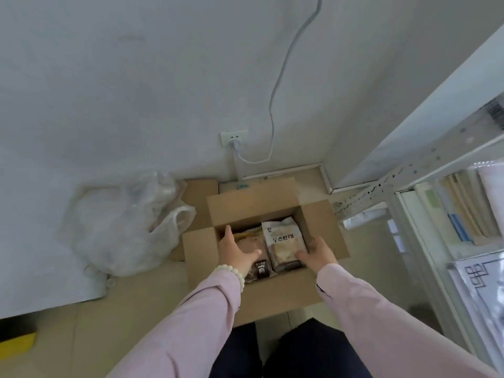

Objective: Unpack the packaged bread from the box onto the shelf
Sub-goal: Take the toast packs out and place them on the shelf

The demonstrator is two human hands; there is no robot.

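An open cardboard box (261,293) stands on the floor in front of me, flaps spread. Inside lie two bread packages side by side: a white-labelled one (281,241) on the right and a darker one (255,240) on the left. My left hand (236,251) hovers over the left package, fingers spread, holding nothing. My right hand (319,253) reaches into the box at the near right corner of the white-labelled package, fingers touching its edge without a clear grip. The white metal shelf (425,162) rises at the right.
A crumpled clear plastic bag (122,227) lies left of the box against the wall. A wall socket (234,137) with a white cable is behind the box. The lower shelf holds paper packs (461,211). A yellow object (17,346) sits at the far left.
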